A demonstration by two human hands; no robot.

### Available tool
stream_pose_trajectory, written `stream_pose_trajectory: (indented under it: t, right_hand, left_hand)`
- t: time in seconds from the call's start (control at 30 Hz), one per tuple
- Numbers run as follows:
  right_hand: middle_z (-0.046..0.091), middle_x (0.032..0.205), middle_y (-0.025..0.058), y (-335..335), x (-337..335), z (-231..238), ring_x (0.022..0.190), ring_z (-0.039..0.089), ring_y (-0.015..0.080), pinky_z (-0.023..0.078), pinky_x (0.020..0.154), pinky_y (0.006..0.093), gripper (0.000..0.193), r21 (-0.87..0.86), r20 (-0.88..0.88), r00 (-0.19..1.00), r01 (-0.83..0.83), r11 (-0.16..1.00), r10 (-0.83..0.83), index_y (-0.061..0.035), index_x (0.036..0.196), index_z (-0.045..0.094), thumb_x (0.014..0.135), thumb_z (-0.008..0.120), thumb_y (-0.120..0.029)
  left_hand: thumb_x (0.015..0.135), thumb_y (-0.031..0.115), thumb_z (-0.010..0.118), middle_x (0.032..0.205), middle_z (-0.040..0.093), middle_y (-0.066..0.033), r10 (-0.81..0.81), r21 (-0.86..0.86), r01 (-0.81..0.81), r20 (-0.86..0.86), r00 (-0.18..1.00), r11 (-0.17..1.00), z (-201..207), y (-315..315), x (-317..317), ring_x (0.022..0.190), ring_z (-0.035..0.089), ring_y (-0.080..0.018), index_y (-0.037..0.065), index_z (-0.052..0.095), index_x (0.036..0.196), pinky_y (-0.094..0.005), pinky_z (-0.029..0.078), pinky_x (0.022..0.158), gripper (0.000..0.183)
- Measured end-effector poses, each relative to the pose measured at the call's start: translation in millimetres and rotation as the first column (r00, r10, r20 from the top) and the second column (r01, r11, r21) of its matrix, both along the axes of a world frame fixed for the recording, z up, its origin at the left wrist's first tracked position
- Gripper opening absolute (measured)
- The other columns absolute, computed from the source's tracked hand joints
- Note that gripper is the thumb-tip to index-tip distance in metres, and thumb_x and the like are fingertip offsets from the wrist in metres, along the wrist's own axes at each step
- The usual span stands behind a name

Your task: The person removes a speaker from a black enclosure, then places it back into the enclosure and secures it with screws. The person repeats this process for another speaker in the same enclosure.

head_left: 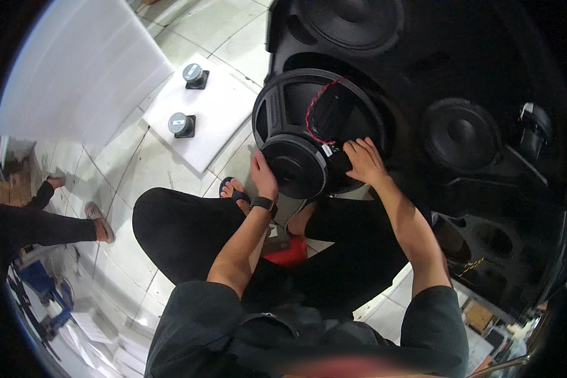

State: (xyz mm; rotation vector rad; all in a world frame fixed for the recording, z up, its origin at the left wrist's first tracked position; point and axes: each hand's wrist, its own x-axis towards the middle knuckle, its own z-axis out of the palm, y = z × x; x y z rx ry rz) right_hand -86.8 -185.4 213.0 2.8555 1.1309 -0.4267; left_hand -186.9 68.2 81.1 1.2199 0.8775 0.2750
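A large black speaker driver (273, 108), its frame and round magnet toward me, leans at an opening in a black speaker cabinet (416, 75). My left hand (263, 177) grips the left side of the magnet, the wrist wearing a dark watch. A twisted red wire (310, 116) runs from inside the cabinet down to a small white tag (327, 150) beside the magnet. Just right of that tag, my right hand (365, 162) has its fingertips pinched together by the driver's terminals. What they hold, if anything, is too small to make out.
Left of the cabinet, two small round drivers (181, 125) stand on a white foam sheet (211, 145). Other mounted speakers (461, 133) and a black part (535, 129) are at right. A red object (286, 253) lies between my feet. Another person's leg (63, 225) is at far left.
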Motion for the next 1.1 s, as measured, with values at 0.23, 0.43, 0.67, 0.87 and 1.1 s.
stream_pose_trajectory:
  t: [0.23, 0.43, 0.67, 0.87, 1.1]
  right_hand:
    - [0.058, 0.122, 0.0124, -9, 8, -4, 0.117, 0.052, 0.0300, 0.034, 0.104, 0.0443, 0.068, -0.025, -0.017, 0.999, 0.037, 0.999, -0.038, -0.0050, 0.122, 0.051, 0.064, 0.085, -0.018]
    - [0.058, 0.125, 0.0122, -17, 9, -13, 0.121, 0.050, 0.0300, 0.031, 0.109, 0.0455, 0.074, -0.006, 0.059, 0.998, 0.036, 0.999, -0.035, -0.0050, 0.129, 0.049, 0.066, 0.085, -0.019]
    - [0.058, 0.126, 0.0129, -18, 9, -11, 0.122, 0.051, 0.0311, 0.032, 0.109, 0.0451, 0.069, 0.024, -0.001, 0.997, 0.074, 0.997, -0.074, -0.0060, 0.126, 0.050, 0.066, 0.084, -0.014]
    - [0.058, 0.112, 0.0114, -16, 8, -12, 0.113, 0.054, 0.0297, 0.037, 0.101, 0.0407, 0.063, 0.064, 0.068, 0.995, 0.063, 0.996, -0.067, -0.0060, 0.113, 0.052, 0.059, 0.085, -0.011]
    - [0.056, 0.117, 0.0092, -14, 2, -8, 0.118, 0.050, 0.0284, 0.037, 0.102, 0.0395, 0.071, 0.095, 0.099, 0.994, 0.037, 0.995, -0.047, -0.0062, 0.119, 0.053, 0.056, 0.086, -0.010]
  left_hand:
    - [0.104, 0.048, 0.038, 0.112, 0.063, -0.0153, -0.035, -0.077, 0.034, 0.000, 0.999, 0.996, 3, -7, 7, 0.105, 0.056, -0.0216, -0.004, 0.057, 0.120, -0.0326, 0.041, 0.096, 0.057]
    - [0.104, 0.050, 0.039, 0.119, 0.060, -0.0142, -0.010, -0.147, 0.015, 0.034, 0.999, 0.989, 13, -15, 11, 0.107, 0.057, -0.0222, -0.003, 0.055, 0.122, -0.0328, 0.041, 0.098, 0.058]
    - [0.103, 0.052, 0.038, 0.123, 0.059, -0.0130, -0.027, -0.189, 0.032, 0.030, 0.999, 0.982, 18, -16, 10, 0.111, 0.056, -0.0227, -0.002, 0.054, 0.125, -0.0342, 0.041, 0.100, 0.060]
    - [0.102, 0.052, 0.041, 0.118, 0.061, -0.0131, 0.015, -0.234, -0.005, 0.039, 0.999, 0.972, 17, -17, 12, 0.108, 0.058, -0.0234, -0.001, 0.058, 0.120, -0.0341, 0.042, 0.098, 0.059]
    - [0.101, 0.054, 0.042, 0.118, 0.062, -0.0120, 0.019, -0.275, 0.004, 0.081, 0.997, 0.961, 8, -14, 11, 0.107, 0.058, -0.0233, -0.001, 0.059, 0.119, -0.0343, 0.042, 0.098, 0.060]
